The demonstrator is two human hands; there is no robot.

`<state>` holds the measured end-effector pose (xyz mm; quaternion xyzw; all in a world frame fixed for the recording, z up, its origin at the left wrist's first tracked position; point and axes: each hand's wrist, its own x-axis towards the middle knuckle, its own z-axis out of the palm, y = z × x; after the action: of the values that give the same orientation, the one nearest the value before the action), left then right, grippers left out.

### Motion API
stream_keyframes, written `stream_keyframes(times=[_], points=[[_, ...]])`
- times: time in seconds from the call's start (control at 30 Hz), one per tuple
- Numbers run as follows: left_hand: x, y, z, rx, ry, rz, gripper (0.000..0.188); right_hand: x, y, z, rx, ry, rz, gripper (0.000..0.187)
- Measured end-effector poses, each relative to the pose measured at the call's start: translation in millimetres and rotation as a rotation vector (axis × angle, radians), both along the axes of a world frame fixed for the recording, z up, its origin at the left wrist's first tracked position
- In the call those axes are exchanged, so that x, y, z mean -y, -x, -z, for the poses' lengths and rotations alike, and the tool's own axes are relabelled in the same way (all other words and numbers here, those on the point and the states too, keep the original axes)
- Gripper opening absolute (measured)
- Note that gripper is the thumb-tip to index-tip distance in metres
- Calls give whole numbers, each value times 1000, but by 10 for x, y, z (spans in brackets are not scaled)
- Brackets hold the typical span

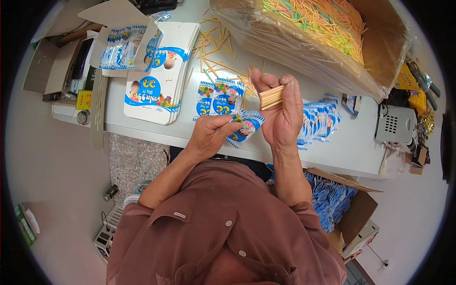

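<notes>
Between the thumb and fingers of my left hand (211,135) is pinched a small blue and white sachet (250,127), printed with a cartoon figure. My right hand (283,111), palm up, cradles a short bundle of thin pale-orange candy sticks (272,98), with its fingers curled against them. The sachet lies close beside the right palm, below the bundle. More sachets (229,96) lie flat on the white table (180,135) just beyond my left hand. Loose candy sticks (216,40) are strewn farther back.
A plastic-lined carton (304,47) of colourful sticks stands at the back right. Left are stacked flat printed cartons (178,71) and an open box of sachets (118,47). A sachet row (318,118) lies right of my hand; a carton of blue packets (330,199) sits below the table edge.
</notes>
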<state>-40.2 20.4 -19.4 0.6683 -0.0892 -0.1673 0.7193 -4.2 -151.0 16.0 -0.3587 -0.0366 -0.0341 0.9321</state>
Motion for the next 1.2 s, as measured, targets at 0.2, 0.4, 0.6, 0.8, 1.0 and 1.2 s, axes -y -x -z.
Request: stream_keyframes(times=[0.2, 0.4, 0.6, 0.8, 1.0, 1.2], points=[[-10, -4, 59, -24, 3, 7, 21, -74, 92, -26, -44, 170, -8, 23], [6, -1, 21, -82, 59, -63, 19, -28, 204, 94, -30, 269, -118, 21], [50, 9, 21, -94, 78, -133, 19, -62, 282, 202, -93, 606, -208, 28], [33, 29, 88, -119, 235, -248, 21, -27, 585, 279, -153, 595, -116, 28], [25, 155, 121, 43, 290, -150, 35, 99, 692, 219, 244, 1050, 107, 24], [-125, 92, 67, 230, -175, -266, 44, 255, 963, 259, -10, 836, 152, 15]])
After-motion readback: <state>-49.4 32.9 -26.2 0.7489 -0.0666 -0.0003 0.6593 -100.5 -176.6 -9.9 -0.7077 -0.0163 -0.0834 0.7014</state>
